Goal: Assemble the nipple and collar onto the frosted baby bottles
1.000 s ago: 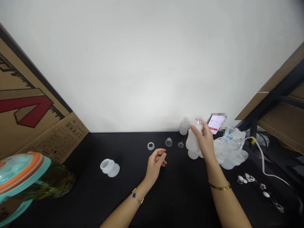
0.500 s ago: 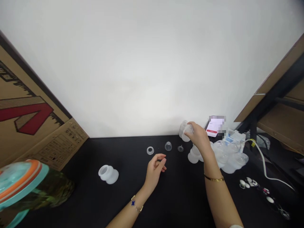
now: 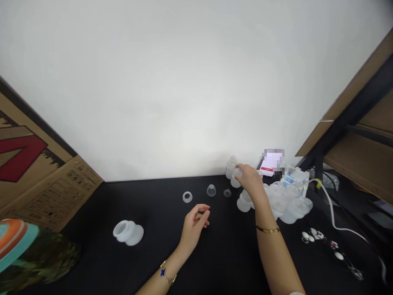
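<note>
Near the wall, my right hand [image 3: 249,178] has its fingers closed round the top of a small translucent bottle [image 3: 235,182]. That bottle stands in front of a similar clear-topped bottle [image 3: 231,168]. My left hand [image 3: 195,225] hovers over the middle of the black table, fingers loosely curled, thumb and index apart, and nothing visible in it. Beyond it lie a translucent ring [image 3: 187,197], a clear dome cap [image 3: 211,190] and a small clear disc with a stem [image 3: 227,192]. An uncapped, wide-mouthed white bottle [image 3: 129,232] is tilted on the left.
Several translucent bottles [image 3: 287,203] crowd the right side, partly behind my right forearm. Around them are a phone [image 3: 272,162], a white cable [image 3: 333,213] and a beaded strap [image 3: 334,250]. A large jar [image 3: 39,254] and a cardboard box [image 3: 61,188] stand left; the wall [image 3: 184,102] closes the back.
My right hand has lowered the held bottle slightly beside the other one. My left hand keeps nearly the same pose. The whole view has shifted a little to the right.
</note>
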Tool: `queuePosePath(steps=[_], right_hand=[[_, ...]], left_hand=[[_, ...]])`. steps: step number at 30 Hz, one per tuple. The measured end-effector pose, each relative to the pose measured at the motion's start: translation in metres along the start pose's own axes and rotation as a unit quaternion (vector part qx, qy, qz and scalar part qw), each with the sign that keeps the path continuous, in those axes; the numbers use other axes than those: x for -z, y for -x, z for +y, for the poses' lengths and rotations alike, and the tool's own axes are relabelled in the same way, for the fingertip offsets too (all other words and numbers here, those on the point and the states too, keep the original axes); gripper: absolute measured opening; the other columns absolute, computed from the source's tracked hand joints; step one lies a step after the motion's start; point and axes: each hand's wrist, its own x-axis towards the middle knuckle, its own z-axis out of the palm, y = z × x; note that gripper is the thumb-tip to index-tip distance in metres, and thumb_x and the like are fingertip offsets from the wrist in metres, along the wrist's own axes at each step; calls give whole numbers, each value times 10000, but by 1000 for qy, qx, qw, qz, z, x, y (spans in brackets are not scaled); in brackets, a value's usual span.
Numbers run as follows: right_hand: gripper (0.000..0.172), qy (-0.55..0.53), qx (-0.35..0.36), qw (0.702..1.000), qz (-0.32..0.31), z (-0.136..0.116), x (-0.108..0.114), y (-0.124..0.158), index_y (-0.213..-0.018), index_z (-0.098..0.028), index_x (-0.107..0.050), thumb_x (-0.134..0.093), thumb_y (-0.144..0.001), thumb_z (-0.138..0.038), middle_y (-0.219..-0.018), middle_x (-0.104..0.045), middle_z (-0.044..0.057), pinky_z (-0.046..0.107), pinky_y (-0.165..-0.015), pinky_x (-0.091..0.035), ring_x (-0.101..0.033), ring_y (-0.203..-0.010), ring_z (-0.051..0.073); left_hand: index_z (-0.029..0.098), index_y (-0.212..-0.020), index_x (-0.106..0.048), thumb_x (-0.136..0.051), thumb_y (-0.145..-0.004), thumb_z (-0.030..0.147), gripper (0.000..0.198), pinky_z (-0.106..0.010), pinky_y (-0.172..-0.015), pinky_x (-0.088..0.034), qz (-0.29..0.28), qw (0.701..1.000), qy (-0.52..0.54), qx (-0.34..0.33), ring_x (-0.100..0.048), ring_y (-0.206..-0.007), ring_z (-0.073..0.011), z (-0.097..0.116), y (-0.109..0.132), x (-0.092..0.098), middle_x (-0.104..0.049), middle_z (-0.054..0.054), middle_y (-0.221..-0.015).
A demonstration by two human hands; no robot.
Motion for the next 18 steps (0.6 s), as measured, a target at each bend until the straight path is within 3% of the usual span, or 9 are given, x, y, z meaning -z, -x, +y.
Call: queuePosePath(steps=[7,18], right_hand=[[433,4,1,1000,-6,-1,-2,0,-1282,-159,-606,-571,-852,-124,-1123,-704,133,374,-890,-492,-642,-1085,296],[362,-13,18,1000,19,2,-6,-3,-1266,-141,-592,-511,-914,-171,-1176,-697,163,392,-941,-490,-635,-1131,299]], left_hand=[[184,-979,-697,-680,-839,481,329,-233,-562,-502,-8,1000,-9,3,-628,-614,-140,-2,0,0,-671,-32,-800],[182,-957,-712,-704,-811,488,339,-245,-563,-505,-4,1000,-6,5,-619,-586,-153,1,1,0,-662,-21,-696]])
